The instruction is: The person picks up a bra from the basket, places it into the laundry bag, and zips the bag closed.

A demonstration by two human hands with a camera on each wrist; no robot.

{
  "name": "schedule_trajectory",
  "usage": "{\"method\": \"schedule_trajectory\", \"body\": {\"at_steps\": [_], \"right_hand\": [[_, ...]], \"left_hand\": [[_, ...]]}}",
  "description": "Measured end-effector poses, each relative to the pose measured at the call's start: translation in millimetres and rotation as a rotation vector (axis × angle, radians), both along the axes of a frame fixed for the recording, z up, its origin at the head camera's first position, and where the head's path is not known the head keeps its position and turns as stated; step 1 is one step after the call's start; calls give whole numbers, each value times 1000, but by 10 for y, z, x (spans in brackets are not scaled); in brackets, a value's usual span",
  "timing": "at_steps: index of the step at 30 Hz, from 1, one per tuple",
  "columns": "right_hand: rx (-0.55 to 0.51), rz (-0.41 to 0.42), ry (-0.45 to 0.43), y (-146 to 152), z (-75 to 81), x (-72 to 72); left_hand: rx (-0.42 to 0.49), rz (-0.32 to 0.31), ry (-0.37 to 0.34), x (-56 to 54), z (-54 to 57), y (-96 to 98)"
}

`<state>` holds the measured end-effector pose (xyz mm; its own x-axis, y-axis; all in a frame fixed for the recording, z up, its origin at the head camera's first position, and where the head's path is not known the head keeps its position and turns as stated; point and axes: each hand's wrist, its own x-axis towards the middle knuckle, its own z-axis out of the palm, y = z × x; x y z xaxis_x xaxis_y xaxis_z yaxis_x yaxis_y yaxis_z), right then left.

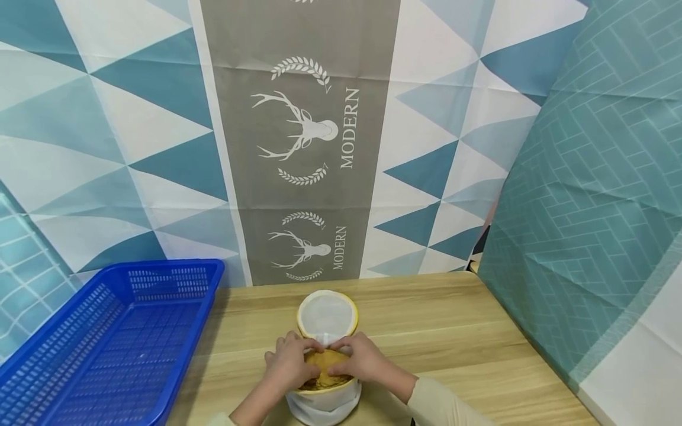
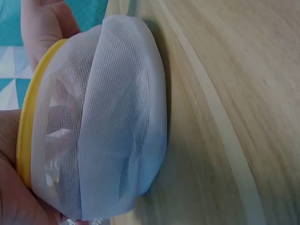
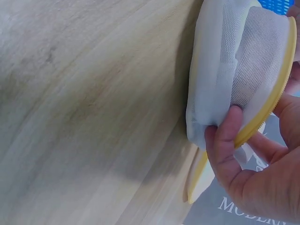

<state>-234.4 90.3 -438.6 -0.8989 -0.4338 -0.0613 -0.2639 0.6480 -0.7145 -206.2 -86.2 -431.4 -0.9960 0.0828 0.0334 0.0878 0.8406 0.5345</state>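
Observation:
A round white mesh laundry bag with a yellow zipper rim stands on the table, its lid folded back behind it. Inside lies something mustard-coloured, partly covered by my hands. My left hand grips the rim on the left, thumb reaching over the opening. On the opposite side, my right hand pinches the rim; the right wrist view shows fingers on the mesh wall outside and the thumb over the zipper. Through the mesh side, the left wrist view shows only blurred shapes.
A blue plastic basket with perforated walls stands at the left of the wooden table. Patterned sheets hang along the back, and a teal one borders the right side.

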Motion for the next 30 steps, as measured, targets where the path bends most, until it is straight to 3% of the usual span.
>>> {"method": "schedule_trajectory", "body": {"at_steps": [5, 13, 20, 30], "right_hand": [[2, -9, -11, -3, 24, -7], [-50, 9, -171, 121, 111, -6], [-24, 70, -170, 234, 203, -29], [-9, 88, -181, 253, 336, -29]], "left_hand": [[-22, 21, 20, 10, -23, 48], [-57, 42, 22, 19, -32, 92], [-78, 53, 23, 28, -20, 110], [-91, 62, 60, 47, -16, 113]]}}
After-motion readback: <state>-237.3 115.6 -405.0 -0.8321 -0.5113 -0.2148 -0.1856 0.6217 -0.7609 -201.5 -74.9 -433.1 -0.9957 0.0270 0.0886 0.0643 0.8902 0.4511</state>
